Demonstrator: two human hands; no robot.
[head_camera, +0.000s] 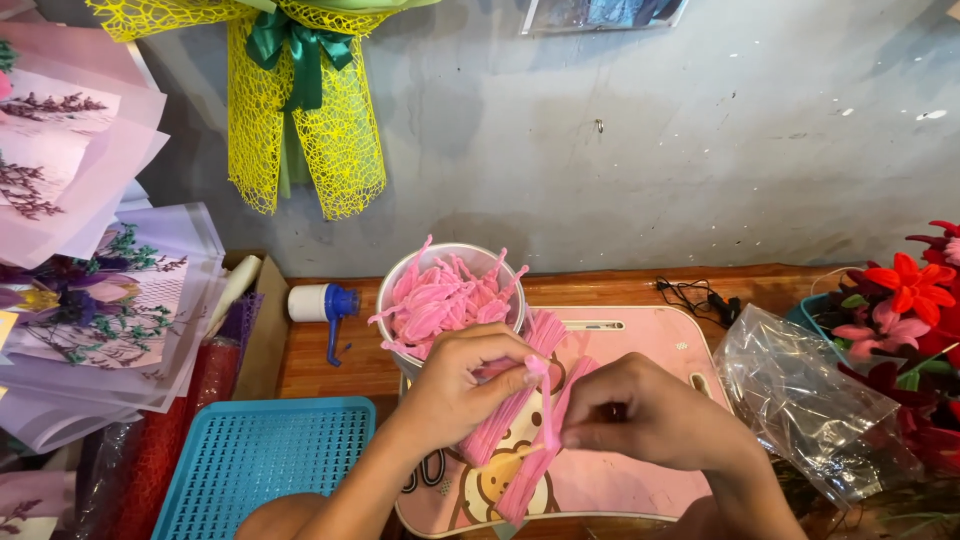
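My left hand (470, 385) and my right hand (645, 415) meet over a pink lap tray (655, 345) with a cartoon bear print. Between the fingertips of both hands is one pink pipe cleaner (546, 400), bent upright. Under my hands lie two bundles of straight pink pipe cleaners (520, 405) on the tray. Just beyond my left hand stands a round white tub (448, 262) filled with bent pink pipe cleaner pieces (440, 300).
A blue plastic basket (265, 460) sits at the front left. A white bottle with a blue cap (320, 303) lies by the tub. A clear plastic bag (800, 400) and red and pink craft flowers (905, 300) are at the right. Wrapped bouquets (90, 260) crowd the left.
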